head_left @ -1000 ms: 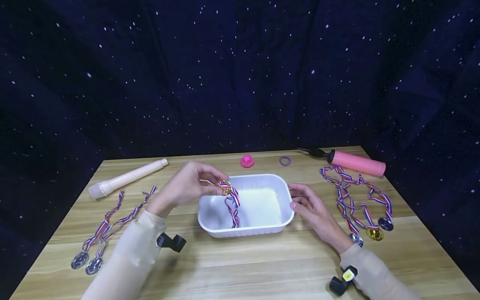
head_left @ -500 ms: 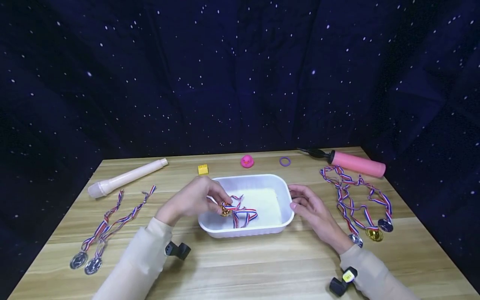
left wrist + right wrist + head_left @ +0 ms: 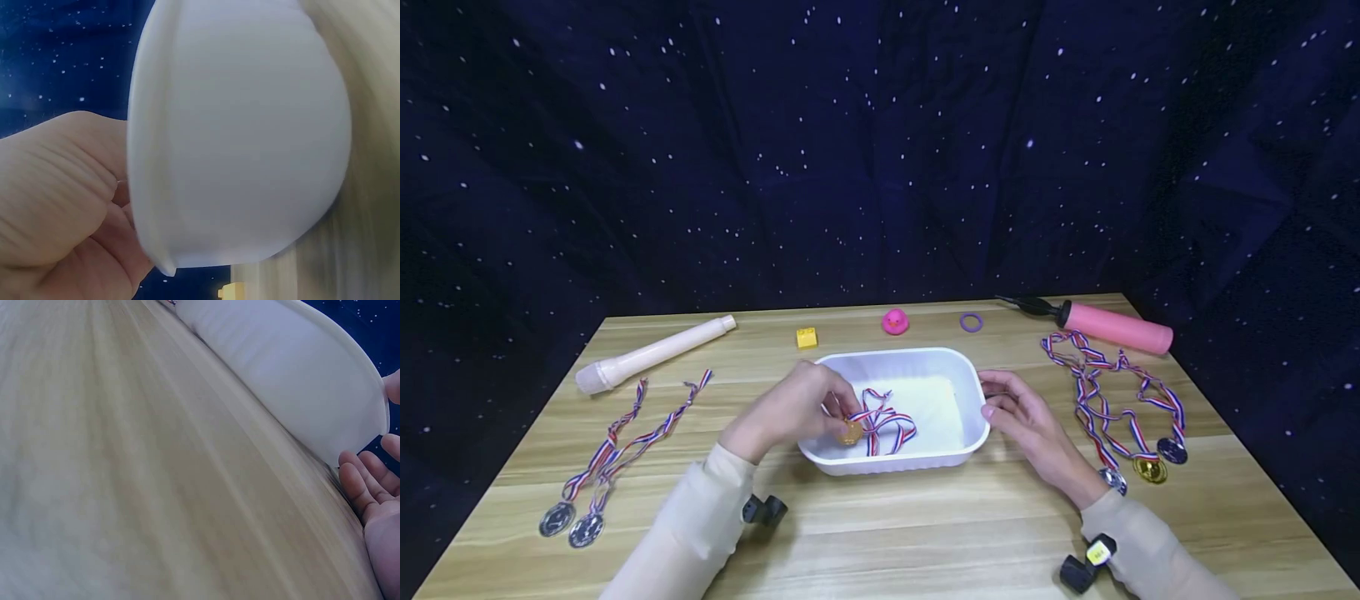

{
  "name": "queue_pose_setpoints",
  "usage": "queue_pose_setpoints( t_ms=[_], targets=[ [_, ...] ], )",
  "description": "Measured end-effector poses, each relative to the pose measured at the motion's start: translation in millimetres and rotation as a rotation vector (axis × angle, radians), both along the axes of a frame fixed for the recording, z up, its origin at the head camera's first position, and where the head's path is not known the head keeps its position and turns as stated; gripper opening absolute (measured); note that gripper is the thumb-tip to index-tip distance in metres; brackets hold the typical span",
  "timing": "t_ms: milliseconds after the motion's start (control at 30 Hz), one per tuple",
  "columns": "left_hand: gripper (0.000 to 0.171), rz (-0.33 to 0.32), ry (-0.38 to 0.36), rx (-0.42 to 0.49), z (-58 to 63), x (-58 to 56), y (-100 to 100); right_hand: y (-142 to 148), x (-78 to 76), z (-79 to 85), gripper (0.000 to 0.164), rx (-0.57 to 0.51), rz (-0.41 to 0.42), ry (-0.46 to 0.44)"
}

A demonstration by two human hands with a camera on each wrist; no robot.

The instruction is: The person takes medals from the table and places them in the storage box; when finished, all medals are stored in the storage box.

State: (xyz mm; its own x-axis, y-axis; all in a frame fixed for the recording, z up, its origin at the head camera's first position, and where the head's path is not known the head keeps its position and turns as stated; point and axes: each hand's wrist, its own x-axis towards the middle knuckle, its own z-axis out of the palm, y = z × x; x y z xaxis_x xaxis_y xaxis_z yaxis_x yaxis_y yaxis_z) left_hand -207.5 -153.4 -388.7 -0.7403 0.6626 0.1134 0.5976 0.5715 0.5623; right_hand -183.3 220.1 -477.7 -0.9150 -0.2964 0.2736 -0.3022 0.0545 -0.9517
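Observation:
A white plastic tub [image 3: 891,463] stands in the middle of the table. Inside it, at the left end, my left hand [image 3: 801,408] pinches a gold medal [image 3: 851,432] by its edge. The medal's red, white and blue ribbon [image 3: 895,425] lies loosely on the tub floor. In the left wrist view the wall of the tub [image 3: 250,137] hides the medal and my fingertips. My right hand [image 3: 1030,425] holds the tub's right end, thumb at the rim and bent fingers beside the wall; the right wrist view shows these fingers [image 3: 356,486] near the tub's end.
Two silver medals [image 3: 587,529] with ribbons lie at left, below a pale toy microphone [image 3: 655,354]. Along the back sit a yellow block [image 3: 807,337], a pink duck [image 3: 895,322] and a purple ring [image 3: 972,316]. At right are a pink pump [image 3: 1116,327] and several medals, one gold [image 3: 1150,470].
My left hand has lowered the gold medal into the tub and its ribbon has settled on the floor there. The yellow block has come into view behind that hand. My right hand stays put.

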Motion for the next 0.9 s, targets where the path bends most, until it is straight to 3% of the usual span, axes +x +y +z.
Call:
queue_pose_setpoints(
  t_ms=[567, 733, 900],
  targets=[
    [0.019, -0.021, 0.124, -0.054, -8.8, 3.4, 5, -1, 0.8, 0.1, 0.05, 0.01, -0.009, -0.017],
    [0.025, 0.015, 0.129, -0.081, -3.7, 6.2, 5, -1, 1.9, 0.5, 0.051, 0.014, -0.008, -0.025],
    [0.034, 0.051, 0.156, -0.037, 7.2, 6.0, -4, -1, 1.0, 3.0, 0.052, 0.018, -0.004, -0.024]
  ],
)
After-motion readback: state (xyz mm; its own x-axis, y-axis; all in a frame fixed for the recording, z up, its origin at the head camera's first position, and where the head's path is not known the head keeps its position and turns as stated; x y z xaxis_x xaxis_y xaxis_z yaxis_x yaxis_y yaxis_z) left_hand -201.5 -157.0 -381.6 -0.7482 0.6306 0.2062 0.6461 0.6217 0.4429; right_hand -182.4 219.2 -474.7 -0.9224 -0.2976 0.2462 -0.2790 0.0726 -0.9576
